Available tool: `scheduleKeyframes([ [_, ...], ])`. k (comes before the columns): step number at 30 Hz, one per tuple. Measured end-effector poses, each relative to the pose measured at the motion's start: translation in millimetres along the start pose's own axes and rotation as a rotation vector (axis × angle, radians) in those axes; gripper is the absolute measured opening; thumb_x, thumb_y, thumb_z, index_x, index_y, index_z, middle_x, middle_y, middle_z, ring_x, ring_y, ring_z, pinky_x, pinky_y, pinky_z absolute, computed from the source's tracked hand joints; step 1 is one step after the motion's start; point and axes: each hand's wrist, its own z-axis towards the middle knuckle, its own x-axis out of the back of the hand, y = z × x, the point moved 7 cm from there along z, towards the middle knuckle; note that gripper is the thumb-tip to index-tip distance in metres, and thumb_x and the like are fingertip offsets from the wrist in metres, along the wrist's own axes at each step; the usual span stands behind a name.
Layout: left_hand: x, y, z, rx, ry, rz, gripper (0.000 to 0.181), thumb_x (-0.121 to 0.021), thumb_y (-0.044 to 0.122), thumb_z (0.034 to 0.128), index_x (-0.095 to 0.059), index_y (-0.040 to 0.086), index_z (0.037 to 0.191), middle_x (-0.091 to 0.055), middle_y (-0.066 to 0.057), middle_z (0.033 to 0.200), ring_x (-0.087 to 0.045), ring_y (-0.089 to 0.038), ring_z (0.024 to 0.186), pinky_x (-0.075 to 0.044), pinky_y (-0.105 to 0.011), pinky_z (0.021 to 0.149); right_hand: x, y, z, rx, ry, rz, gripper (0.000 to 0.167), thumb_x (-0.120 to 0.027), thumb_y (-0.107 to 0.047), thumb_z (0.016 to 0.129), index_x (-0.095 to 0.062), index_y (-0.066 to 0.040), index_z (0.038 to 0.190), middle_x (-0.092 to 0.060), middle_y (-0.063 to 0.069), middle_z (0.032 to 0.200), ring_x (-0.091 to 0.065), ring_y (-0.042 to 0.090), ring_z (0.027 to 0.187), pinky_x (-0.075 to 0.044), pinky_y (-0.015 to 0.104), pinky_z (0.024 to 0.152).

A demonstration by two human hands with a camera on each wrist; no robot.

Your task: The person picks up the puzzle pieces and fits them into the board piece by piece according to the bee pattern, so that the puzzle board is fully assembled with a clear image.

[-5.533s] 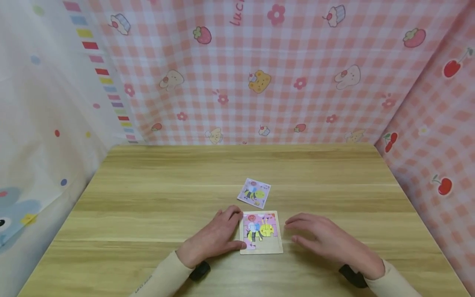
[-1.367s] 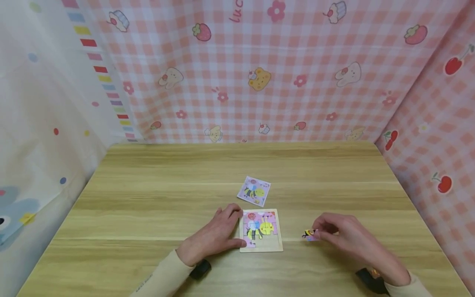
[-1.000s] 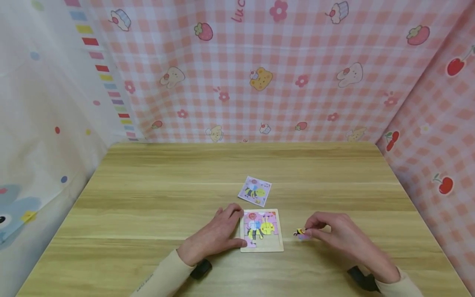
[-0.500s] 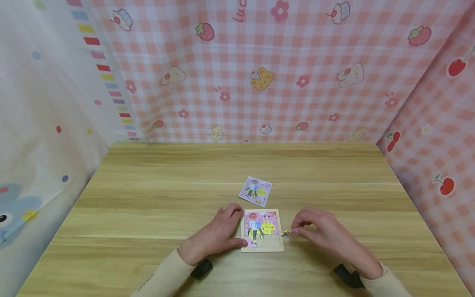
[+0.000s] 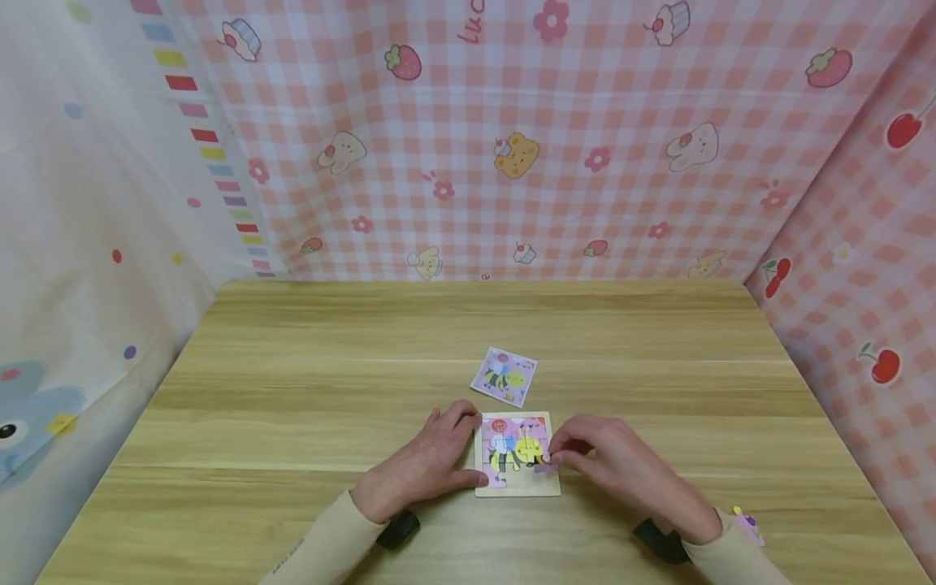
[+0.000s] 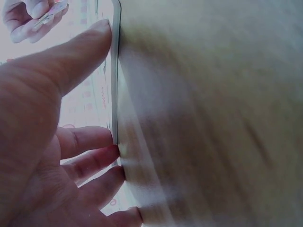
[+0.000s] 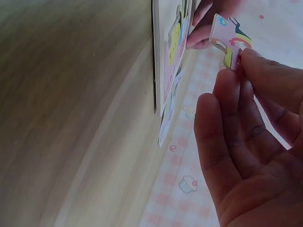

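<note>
A square wooden puzzle tray (image 5: 525,486) lies near the table's front, with several fitted pieces forming a bee picture. My left hand (image 5: 417,475) rests at its left side, thumb at the lower left corner and fingertips touching the upper left edge. My right hand (image 5: 614,459) pinches a puzzle piece (image 7: 231,40) between thumb and fingers, held over the tray's right part. In the right wrist view the piece is pink with yellow and dark markings. Fingers partly cover it in the head view.
Behind the tray lies a square picture card (image 5: 504,376) with the same bee. Another puzzle piece (image 5: 749,526), pink and purple, lies beside the right sleeve. Patterned cloth (image 5: 453,162) hangs behind the wooden table (image 5: 329,341) and at both sides.
My right hand picked up the piece to the right and carried it left, over the tray. A loose piece now shows beside the right sleeve. My left hand has stayed at the tray.
</note>
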Motion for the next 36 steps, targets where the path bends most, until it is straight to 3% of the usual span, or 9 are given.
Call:
scheduleKeyframes([
  [22, -2.2, -3.0, 1.2, 0.004, -0.009, -0.013, 0.079, -0.079, 0.044, 0.0912, -0.049, -0.005, 0.145, -0.043, -0.014, 0.146, -0.048, -0.026, 0.134, -0.031, -0.056, 0.12, -21, -3, 16.2, 0.008, -0.074, -0.023, 0.012, -0.077, -0.008, 0.093, -0.075, -0.019, 0.093, -0.069, -0.015, 0.087, -0.059, -0.002, 0.078, -0.055, 0.023, 0.07],
  [36, -0.5, -1.7, -0.4, 0.003, -0.001, -0.015, 0.078, -0.079, 0.043, 0.0907, -0.049, -0.004, 0.145, -0.043, -0.013, 0.146, -0.047, -0.026, 0.134, -0.031, -0.056, 0.12, -32, 1, 22.0, -0.029, -0.141, -0.027, 0.013, -0.076, -0.007, 0.094, -0.078, -0.02, 0.092, -0.071, -0.015, 0.089, -0.062, -0.001, 0.081, -0.056, 0.024, 0.073],
])
